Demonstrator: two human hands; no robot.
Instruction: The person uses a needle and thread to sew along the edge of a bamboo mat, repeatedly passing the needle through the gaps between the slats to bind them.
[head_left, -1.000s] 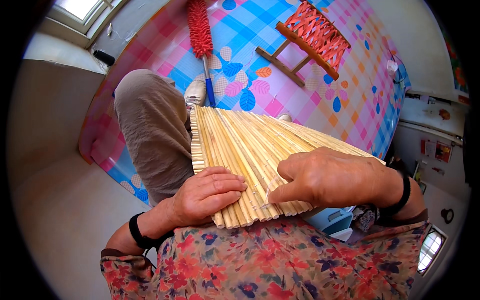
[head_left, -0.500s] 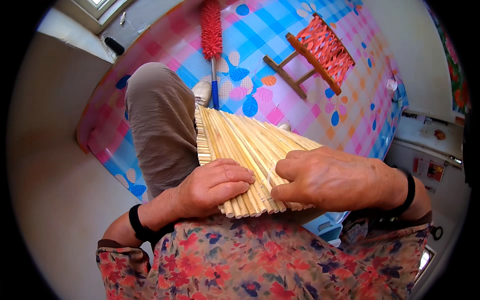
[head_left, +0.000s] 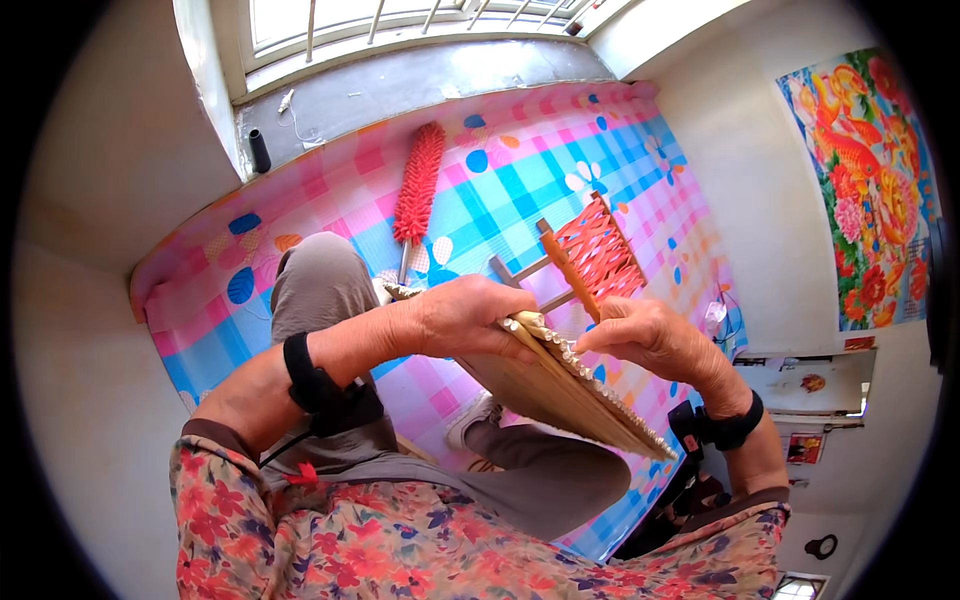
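Observation:
A mat of pale, straw-coloured stalks (head_left: 560, 405) set side by side is raised and tilted in front of me, its row of cut ends facing up and right. My left hand (head_left: 470, 315) is closed round its upper edge, thumb side on top and fingers underneath. Close by the cut ends is my right hand (head_left: 655, 340), its fingertips pinched together. Whatever lies in that pinch is too small to make out. Below the mat, my bent leg (head_left: 550, 470) shows in grey trousers.
A checked pink-and-blue sheet (head_left: 520, 200) covers the surface ahead. On it lie a red fluffy duster (head_left: 420, 185) and a small wooden stool with a woven orange-red seat (head_left: 605, 250). Beyond is a grey windowsill (head_left: 400, 95) with a black cylinder (head_left: 259, 150). A colourful poster (head_left: 865, 190) hangs at right.
The mat has gone from lying across my lap to being lifted and tipped up. My left hand has shifted from resting on top to gripping its edge. The view has swung up towards the window.

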